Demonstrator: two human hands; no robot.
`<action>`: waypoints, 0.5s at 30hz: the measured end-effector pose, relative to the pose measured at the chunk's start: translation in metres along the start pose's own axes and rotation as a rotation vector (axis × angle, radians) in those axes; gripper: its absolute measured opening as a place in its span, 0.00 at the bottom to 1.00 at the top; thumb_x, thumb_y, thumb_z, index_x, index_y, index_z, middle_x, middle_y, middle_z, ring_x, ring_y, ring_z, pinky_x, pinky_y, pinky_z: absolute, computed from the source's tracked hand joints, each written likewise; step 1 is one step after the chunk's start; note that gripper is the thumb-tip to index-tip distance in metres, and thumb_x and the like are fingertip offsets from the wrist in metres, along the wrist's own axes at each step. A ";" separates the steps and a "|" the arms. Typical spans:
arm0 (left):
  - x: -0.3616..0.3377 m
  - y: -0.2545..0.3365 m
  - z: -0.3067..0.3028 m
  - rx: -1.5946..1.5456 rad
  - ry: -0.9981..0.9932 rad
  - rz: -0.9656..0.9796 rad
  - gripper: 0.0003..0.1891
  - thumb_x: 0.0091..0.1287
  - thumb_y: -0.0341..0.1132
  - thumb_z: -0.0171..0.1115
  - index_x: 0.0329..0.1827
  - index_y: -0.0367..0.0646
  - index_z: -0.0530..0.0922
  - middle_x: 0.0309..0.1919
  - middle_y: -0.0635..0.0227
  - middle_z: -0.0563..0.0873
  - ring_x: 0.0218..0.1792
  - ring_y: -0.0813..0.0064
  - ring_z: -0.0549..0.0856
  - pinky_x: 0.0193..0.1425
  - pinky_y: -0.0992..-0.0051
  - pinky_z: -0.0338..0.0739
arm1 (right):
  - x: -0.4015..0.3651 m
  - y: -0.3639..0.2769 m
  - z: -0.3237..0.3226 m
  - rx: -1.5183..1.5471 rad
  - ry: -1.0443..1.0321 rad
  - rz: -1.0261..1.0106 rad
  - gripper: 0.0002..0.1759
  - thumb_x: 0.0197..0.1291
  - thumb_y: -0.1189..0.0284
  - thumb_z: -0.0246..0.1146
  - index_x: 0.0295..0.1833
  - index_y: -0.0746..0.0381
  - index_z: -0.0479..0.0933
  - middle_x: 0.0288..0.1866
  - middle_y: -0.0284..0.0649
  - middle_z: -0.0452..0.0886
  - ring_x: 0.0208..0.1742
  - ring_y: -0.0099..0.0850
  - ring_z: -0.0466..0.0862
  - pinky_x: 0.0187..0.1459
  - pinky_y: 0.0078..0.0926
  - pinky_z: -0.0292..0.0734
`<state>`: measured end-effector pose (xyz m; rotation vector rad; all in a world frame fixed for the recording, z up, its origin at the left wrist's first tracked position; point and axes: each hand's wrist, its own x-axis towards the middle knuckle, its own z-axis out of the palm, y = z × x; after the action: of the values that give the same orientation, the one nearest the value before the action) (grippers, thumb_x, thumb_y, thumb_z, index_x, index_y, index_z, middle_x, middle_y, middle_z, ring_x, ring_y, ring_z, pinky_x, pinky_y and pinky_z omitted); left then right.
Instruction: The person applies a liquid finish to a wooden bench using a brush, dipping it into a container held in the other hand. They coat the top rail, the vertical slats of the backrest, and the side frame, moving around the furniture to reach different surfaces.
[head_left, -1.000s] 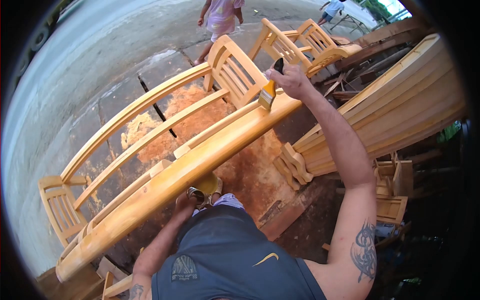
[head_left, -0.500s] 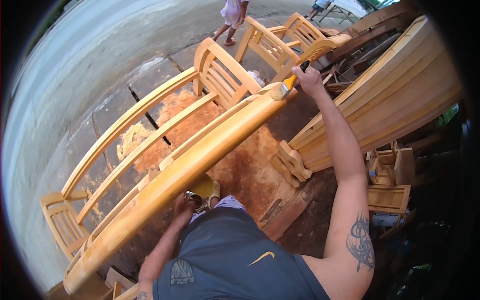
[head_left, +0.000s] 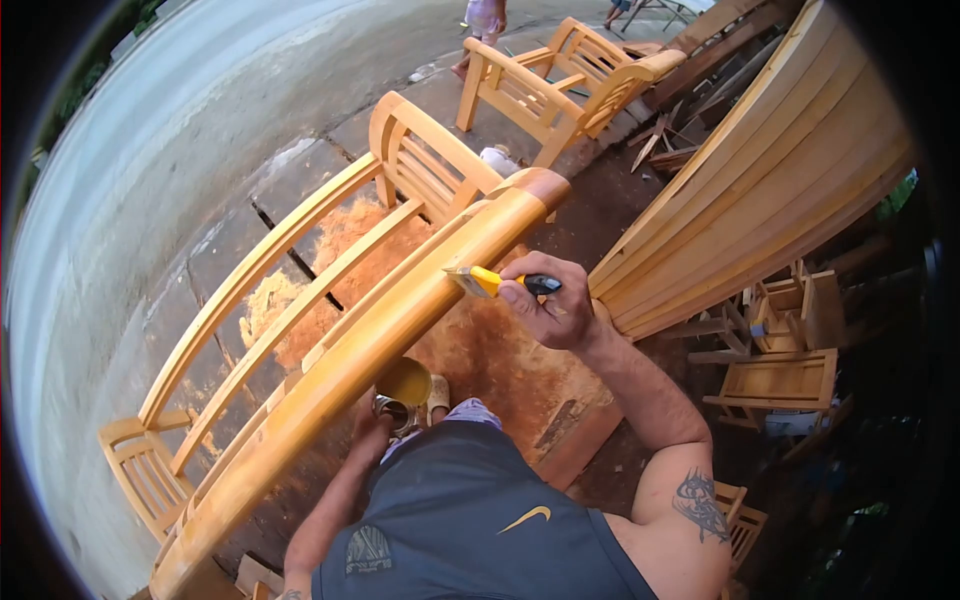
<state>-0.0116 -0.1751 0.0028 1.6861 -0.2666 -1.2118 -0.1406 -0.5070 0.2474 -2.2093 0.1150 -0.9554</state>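
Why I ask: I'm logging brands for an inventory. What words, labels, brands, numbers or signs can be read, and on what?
No words or numbers can be read.
Dark shirt: a yellow swoosh mark, no letters.
Shirt patch: any lettering is too small and blurred to read.
Paintbrush: no lettering that can be read.

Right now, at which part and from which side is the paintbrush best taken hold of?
The handle of the paintbrush looks best, approached from the person's right, as the right hand holds it. The bristle end points left, at the wooden rail, while the black handle end points right, away from the rail. A grip there should leave the bristles free.
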 end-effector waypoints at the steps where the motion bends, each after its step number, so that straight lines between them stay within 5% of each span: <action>1: 0.002 -0.001 0.000 -0.036 -0.020 -0.010 0.41 0.56 0.20 0.50 0.81 0.36 0.62 0.72 0.48 0.75 0.72 0.57 0.76 0.75 0.70 0.68 | -0.006 0.014 -0.007 -0.005 0.075 0.135 0.08 0.71 0.68 0.67 0.43 0.62 0.80 0.28 0.37 0.82 0.26 0.29 0.82 0.30 0.27 0.76; 5: -0.004 0.019 0.005 0.066 0.042 -0.001 0.42 0.55 0.19 0.50 0.81 0.35 0.62 0.70 0.49 0.76 0.71 0.58 0.77 0.75 0.70 0.69 | -0.024 0.130 -0.069 -0.040 0.483 0.593 0.13 0.75 0.62 0.64 0.48 0.62 0.81 0.31 0.31 0.82 0.27 0.17 0.78 0.30 0.17 0.75; 9: 0.002 0.007 0.002 -0.050 0.010 -0.016 0.42 0.55 0.19 0.48 0.81 0.35 0.62 0.70 0.51 0.77 0.69 0.60 0.78 0.73 0.71 0.70 | -0.027 0.178 -0.119 -0.255 0.767 0.512 0.15 0.76 0.58 0.63 0.47 0.60 0.82 0.27 0.33 0.84 0.26 0.19 0.82 0.30 0.21 0.78; 15: -0.012 0.040 0.014 0.021 0.031 -0.049 0.42 0.55 0.20 0.47 0.81 0.37 0.62 0.69 0.51 0.77 0.69 0.61 0.78 0.73 0.71 0.70 | -0.052 0.168 -0.077 0.030 0.856 0.627 0.15 0.77 0.60 0.62 0.50 0.62 0.79 0.28 0.34 0.82 0.24 0.19 0.80 0.29 0.18 0.77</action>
<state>-0.0144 -0.1942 0.0419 1.7369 -0.2214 -1.2217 -0.1978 -0.6582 0.1436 -1.4304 1.0933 -1.4139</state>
